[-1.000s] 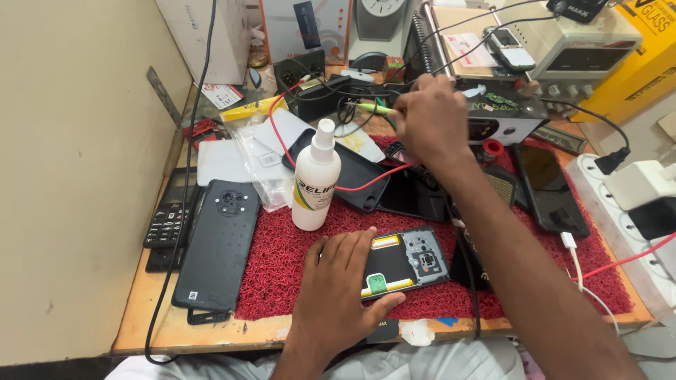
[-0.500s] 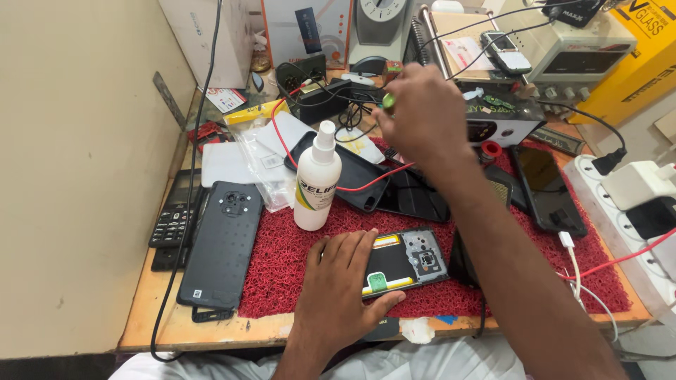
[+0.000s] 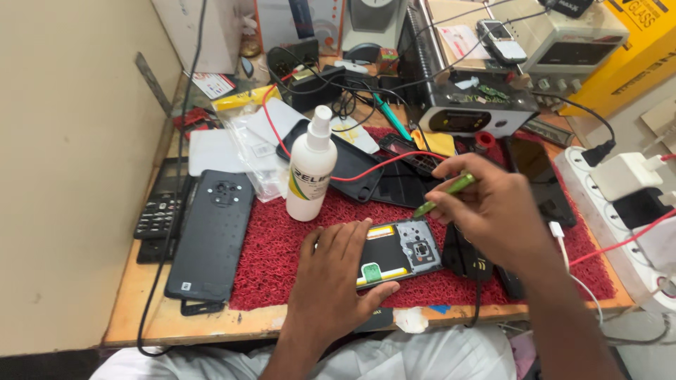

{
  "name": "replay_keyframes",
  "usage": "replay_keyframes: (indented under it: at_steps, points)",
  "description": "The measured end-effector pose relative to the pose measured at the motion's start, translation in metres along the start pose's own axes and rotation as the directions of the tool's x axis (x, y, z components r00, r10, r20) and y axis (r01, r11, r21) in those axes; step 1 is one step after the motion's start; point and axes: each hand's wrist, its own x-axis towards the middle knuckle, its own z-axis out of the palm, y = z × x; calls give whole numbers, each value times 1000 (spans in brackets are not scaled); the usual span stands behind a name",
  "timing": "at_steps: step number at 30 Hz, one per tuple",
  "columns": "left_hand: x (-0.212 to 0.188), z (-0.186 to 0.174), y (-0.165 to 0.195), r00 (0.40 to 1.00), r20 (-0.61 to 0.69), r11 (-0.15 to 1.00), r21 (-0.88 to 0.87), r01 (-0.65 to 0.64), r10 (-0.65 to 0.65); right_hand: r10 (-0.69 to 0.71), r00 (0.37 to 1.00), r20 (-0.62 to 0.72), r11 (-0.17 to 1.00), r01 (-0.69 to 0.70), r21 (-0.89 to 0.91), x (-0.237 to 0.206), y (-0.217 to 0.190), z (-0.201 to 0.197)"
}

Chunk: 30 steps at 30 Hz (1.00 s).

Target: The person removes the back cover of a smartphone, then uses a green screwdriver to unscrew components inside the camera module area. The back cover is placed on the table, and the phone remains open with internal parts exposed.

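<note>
An opened phone [image 3: 401, 251] with its back off lies on the red mat [image 3: 282, 239] near the table's front edge. My left hand [image 3: 331, 274] presses flat on the phone's left end, fingers spread. My right hand [image 3: 493, 211] hovers just right of and above the phone, gripping a thin green tool [image 3: 445, 194] whose tip points down-left toward the phone's camera end. A white spray bottle [image 3: 310, 167] stands upright just behind my left hand.
A black phone back cover [image 3: 211, 236] and a keypad phone [image 3: 158, 214] lie at the left. Black phone parts, a red wire [image 3: 380, 165] and bench instruments [image 3: 465, 105] crowd the back. A white power strip [image 3: 620, 211] with plugs runs along the right edge.
My right hand has come back from the rear of the bench toward the opened phone, now carrying the green tool. My left hand has stayed on the phone.
</note>
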Motion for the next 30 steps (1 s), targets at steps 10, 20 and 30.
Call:
replay_keyframes:
  at_steps: [10,20,30]
  points:
    - [0,1,1,1000,-5,1000,-1,3,-3,38,999,28,990,-34,-136,1,-3,16]
    - [-1,2,-1,1000,-10,1000,-3,0,0,6,1000,15,979,-2,-203,0,-7,15]
    - [-2,1,0,1000,0,1000,-8,15,-15,-55,998,11,966,56,-253,1,-5,13]
